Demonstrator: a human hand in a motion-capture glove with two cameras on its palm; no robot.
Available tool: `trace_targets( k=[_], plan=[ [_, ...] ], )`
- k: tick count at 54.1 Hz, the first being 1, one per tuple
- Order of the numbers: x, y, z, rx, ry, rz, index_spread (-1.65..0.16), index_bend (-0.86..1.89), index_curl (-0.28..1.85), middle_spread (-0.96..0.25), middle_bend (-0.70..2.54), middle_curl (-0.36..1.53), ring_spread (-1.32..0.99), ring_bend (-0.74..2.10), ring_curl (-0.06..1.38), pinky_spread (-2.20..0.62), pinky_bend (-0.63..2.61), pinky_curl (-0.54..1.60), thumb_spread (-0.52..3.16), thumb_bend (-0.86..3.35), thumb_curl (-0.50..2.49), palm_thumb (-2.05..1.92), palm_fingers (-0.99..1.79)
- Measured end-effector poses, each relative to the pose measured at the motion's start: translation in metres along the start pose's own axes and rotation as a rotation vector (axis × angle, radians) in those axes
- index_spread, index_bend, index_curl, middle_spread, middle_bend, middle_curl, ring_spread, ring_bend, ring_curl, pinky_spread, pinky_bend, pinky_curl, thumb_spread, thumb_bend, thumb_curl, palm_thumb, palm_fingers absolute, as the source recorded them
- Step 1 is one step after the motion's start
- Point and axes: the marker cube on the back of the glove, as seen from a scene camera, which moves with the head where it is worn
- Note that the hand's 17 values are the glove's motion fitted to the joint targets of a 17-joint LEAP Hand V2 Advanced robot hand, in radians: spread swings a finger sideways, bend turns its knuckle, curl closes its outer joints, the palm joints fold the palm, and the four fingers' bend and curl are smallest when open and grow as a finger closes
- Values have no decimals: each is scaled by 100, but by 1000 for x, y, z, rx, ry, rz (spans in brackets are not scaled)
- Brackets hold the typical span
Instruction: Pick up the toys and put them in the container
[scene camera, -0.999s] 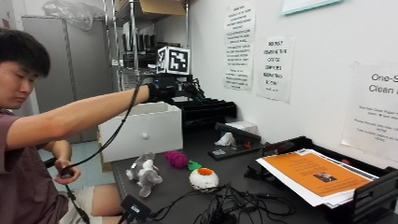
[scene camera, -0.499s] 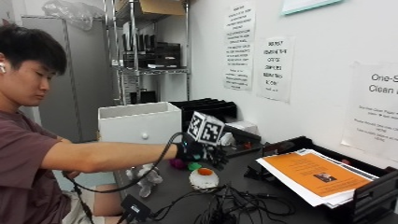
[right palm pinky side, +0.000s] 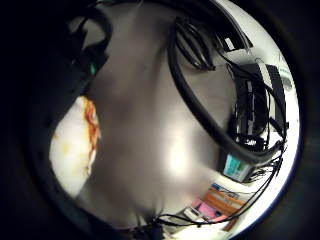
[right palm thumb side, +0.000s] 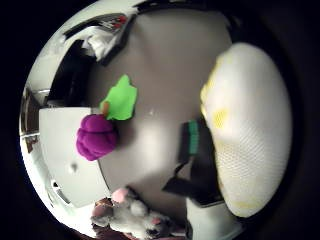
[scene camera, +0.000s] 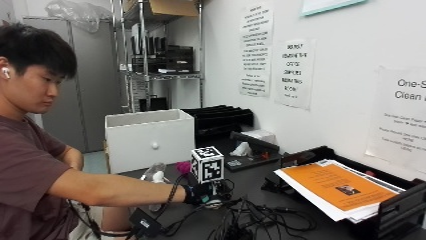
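The right hand (scene camera: 198, 194) is low over the table (scene camera: 266, 182), on the white-and-orange toy (right palm thumb side: 252, 135); that toy fills much of the thumb-side palm view and sits close under the palm, but whether the fingers curl round it cannot be told; just beyond lie the purple toy (right palm thumb side: 96, 137) with a green leaf (right palm thumb side: 121, 98), and the grey plush (right palm thumb side: 134, 215), all on the table beside the white bin (scene camera: 150, 139); half a second ago the hand was higher, above the toy, which then showed whole in the outside view.
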Motion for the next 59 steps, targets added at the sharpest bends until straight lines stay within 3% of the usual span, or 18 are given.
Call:
trace_targets(
  k=[5, 8, 9, 10, 14, 25, 32, 46, 59],
  plan=[
    [-6, 2, -3, 35, -53, 19, -25, 27, 26, -25, 50, 34, -30, 96, 39, -24, 80, 33, 132, 18, 37, 39, 80],
    [-7, 5, -5, 0, -70, 39, -25, 35, 30, -27, 47, 34, -34, 99, 42, -28, 88, 36, 124, 22, 43, 51, 88],
    [-7, 6, -6, -16, -73, 46, -26, 42, 33, -30, 32, 30, -35, 103, 44, -29, 94, 39, 124, 26, 46, 58, 84],
    [-7, 7, -6, -31, -75, 53, -26, 43, 34, -30, 56, 39, -36, 101, 44, -30, 87, 38, 118, 24, 47, 58, 101],
    [-10, 12, -7, -80, -77, 80, -29, 55, 38, -33, 70, 44, -39, 107, 47, -34, 87, 40, 107, 26, 54, 64, 117],
    [-26, 21, -32, -232, -22, 70, -31, 87, 59, -31, 108, 64, -40, 129, 59, -38, 96, 48, 84, 22, 66, 64, 123],
    [-60, 16, -106, -164, 4, 34, -31, 100, 70, -28, 121, 72, -39, 137, 64, -39, 102, 52, 71, 19, 73, 62, 115],
    [-187, 32, -315, 132, 88, -166, -30, 107, 86, -23, 129, 79, -36, 145, 69, -39, 109, 58, 53, 17, 86, 61, 106],
    [-343, 68, -381, 254, 58, -398, -29, 106, 96, -20, 130, 82, -35, 147, 70, -39, 110, 61, 44, 14, 95, 60, 103]
  ],
)
